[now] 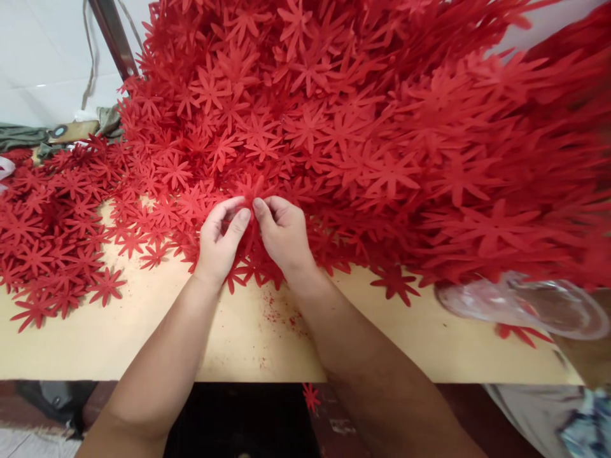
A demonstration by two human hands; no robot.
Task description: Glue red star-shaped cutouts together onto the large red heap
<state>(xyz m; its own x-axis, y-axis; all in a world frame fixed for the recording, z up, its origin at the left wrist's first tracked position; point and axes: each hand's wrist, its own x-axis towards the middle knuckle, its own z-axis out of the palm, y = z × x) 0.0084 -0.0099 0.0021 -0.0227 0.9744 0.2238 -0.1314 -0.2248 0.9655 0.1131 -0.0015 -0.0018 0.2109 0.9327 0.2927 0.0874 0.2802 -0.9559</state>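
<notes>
Left hand (pixel 220 236) and right hand (pixel 281 230), each grip pinched on 1 red flower cutout (pixel 252 189) at the heap's (pixel 363 121) edge.

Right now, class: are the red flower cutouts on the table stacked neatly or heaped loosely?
Heaped loosely. The red flower cutouts overlap at all angles in a tall mound, spilling across the table.

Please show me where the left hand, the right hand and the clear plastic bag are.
left hand (pixel 219 238), head view, back of the hand.
right hand (pixel 282 232), head view, back of the hand.
clear plastic bag (pixel 525 305), head view, middle of its wrinkled surface.
</notes>
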